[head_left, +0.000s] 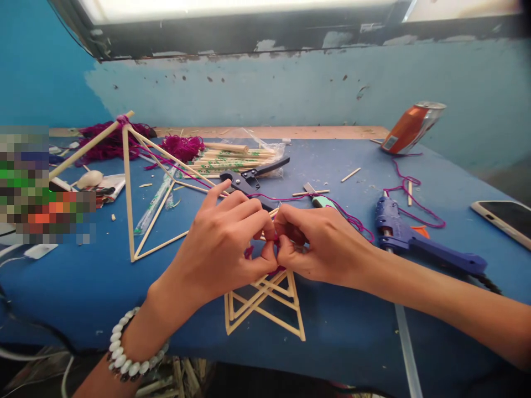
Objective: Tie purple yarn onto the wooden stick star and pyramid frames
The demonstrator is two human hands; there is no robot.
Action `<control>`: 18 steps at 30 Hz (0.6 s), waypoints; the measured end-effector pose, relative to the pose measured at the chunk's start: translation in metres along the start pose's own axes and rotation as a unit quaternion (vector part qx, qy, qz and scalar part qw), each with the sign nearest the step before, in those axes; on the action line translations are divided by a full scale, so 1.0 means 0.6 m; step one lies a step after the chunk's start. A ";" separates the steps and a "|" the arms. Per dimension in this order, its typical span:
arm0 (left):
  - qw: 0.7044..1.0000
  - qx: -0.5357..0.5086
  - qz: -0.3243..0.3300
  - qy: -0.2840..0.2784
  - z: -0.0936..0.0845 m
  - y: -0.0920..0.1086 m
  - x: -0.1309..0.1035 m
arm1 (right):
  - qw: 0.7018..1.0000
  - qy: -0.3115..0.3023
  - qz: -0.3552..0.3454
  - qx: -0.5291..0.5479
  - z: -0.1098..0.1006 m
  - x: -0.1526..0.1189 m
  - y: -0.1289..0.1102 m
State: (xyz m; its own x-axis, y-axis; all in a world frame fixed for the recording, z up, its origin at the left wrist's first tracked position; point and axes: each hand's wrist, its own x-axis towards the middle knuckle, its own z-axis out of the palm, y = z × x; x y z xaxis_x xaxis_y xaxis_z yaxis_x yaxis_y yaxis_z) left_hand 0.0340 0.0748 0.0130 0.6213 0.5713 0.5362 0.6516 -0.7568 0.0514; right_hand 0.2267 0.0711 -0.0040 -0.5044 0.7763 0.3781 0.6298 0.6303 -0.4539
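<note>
A small star frame [265, 301] of pale wooden sticks stands under my hands near the table's front edge. Purple yarn [277, 270] wraps its upper part. Both my left hand [232, 237] and my right hand [319, 243] pinch at that yarn, fingertips meeting over the star's middle; the exact bit held is mostly covered by the fingers. A white bead bracelet [124, 354] circles my left wrist. To the left a larger stick frame [129, 193] stands with purple yarn [123, 120] bound around its peak, and a strand runs from there toward my hands.
Black pruning shears [249, 179] lie behind my hands, near bagged sticks [232, 160] and purple yarn piles [182, 148]. At right are a blue glue gun [415, 237], a phone [504, 221], a tilted orange can [410, 130] and a loose yarn tangle [418, 213]. A mint-handled cutter [323, 202] lies behind my right hand.
</note>
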 end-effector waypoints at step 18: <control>0.999 -0.039 0.003 0.003 0.011 -0.009 -0.013 | 0.996 -0.040 -0.020 0.081 -0.019 0.006 0.005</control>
State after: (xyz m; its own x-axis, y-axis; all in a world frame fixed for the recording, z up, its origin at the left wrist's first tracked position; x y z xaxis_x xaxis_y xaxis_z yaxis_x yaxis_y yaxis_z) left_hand 0.0286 0.0767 0.0033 0.6224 0.5641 0.5426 0.6118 -0.7830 0.1123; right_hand 0.2333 0.0756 0.0051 -0.5768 0.7443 0.3366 0.5074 0.6494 -0.5664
